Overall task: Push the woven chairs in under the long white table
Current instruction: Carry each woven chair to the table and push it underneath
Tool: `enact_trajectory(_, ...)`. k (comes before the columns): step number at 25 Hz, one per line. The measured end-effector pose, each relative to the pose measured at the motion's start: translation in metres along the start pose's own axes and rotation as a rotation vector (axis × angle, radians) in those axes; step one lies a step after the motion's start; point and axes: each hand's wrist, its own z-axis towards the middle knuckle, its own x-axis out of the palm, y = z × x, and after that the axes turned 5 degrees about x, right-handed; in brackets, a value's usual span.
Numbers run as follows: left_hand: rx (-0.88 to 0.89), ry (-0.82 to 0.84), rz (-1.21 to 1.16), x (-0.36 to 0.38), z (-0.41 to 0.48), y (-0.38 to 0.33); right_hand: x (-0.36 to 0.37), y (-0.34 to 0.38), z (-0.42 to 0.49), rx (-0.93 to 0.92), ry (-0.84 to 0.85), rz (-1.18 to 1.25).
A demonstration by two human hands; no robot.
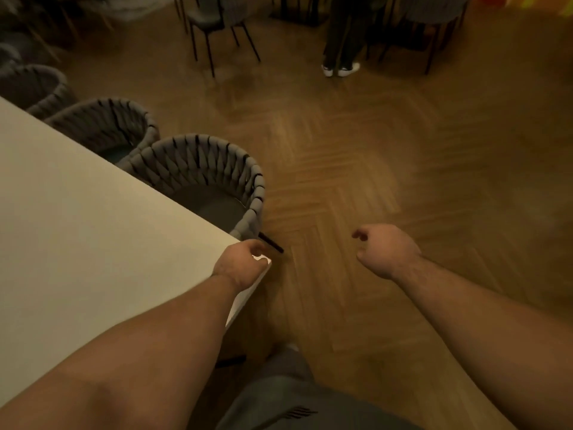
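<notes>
**Left fingers.** The fingers [252,245] of the left hand [240,263] are curled over the near corner of the long white counter [77,228]. A small patch of the white corner shows between the fingers and the thumb. The frame does not show whether they grasp the corner or only rest on it.

**Right fingers.** The fingers [359,234] of the right hand [386,251] are loosely curled and released. They hold nothing. The hand hangs above the floor [418,166], well apart from the counter and from every chair.

**Woven chairs.** Three grey woven chairs stand in a row along the far long edge of the counter.
- The nearest chair [198,169] has its seat partly under the counter edge, with the curved back standing out over the floor. One of its black legs [271,243] shows just beside the left hand.
- The second chair [105,125] stands just beside the first, and its seat is also partly under the edge.
- The third chair [31,85] is blurred and sits close against the counter.

**Surroundings.** The floor is wood laid in a herringbone pattern. At the far side a person [341,35] stands in dark trousers and white shoes. A dark chair on thin black legs [217,23] stands to the left of that person. The wearer's grey trousers [279,398] fill the bottom edge.
</notes>
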Motion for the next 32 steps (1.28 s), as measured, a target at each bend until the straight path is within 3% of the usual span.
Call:
enact_trajectory(15,-0.301,-0.063,-0.178,-0.076,0.243,-0.012,-0.103,0.105,0.314,-0.289,0.111,-0.155)
enact_trajectory(24,-0.677,-0.293,-0.406,-0.070,0.301,-0.022,-0.146,0.192,0.484,-0.759,0.204,-0.438)
enact_trajectory(32,-0.947,-0.488,-0.632,-0.062,0.309,0.006,-0.123,0.316,0.533,-1.153,0.285,-0.689)
